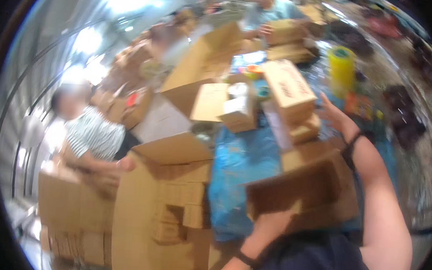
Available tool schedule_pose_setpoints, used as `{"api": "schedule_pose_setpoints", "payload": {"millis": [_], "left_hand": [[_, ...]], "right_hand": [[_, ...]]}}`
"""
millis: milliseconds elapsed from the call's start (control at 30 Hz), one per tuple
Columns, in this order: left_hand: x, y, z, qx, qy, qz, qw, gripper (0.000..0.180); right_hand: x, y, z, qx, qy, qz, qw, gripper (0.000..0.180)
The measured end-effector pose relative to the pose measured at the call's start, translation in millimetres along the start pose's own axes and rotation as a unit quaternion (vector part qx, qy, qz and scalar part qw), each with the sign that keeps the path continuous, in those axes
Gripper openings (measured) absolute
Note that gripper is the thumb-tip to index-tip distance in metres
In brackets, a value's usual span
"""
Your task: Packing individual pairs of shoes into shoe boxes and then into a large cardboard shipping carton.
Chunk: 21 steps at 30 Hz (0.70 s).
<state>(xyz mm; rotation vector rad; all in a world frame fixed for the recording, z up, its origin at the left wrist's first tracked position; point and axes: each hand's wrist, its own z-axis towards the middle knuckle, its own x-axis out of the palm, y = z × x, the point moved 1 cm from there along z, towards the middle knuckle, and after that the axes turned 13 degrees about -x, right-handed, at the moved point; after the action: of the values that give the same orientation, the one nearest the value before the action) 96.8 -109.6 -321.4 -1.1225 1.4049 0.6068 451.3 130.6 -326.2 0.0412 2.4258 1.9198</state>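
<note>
In front of my body stands an open brown cardboard box, tilted, its dark inside showing. My left hand is closed over its near wall, though motion blurs the fingers. Beyond the box, small cartons are stacked, with a long pale carton on top. My right hand is beside the stack's right side, fingers stretched out and holding nothing; whether it touches the cartons I cannot tell. A black band circles each wrist. Left of the stack stands an open small carton with a white item in it.
A large open carton at the lower left holds several small boxes. Blue plastic sheeting covers the table. A yellow tape roll stands at the right. One person is at the left, another at the far side.
</note>
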Motion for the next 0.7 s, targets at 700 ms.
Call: {"api": "schedule_pose_setpoints", "payload": {"millis": [700], "left_hand": [[-245, 48, 90, -0.036, -0.099, -0.214, 0.971, 0.023]], "right_hand": [[-5, 62, 15, -0.162, -0.010, -0.128, 0.978, 0.093]]}}
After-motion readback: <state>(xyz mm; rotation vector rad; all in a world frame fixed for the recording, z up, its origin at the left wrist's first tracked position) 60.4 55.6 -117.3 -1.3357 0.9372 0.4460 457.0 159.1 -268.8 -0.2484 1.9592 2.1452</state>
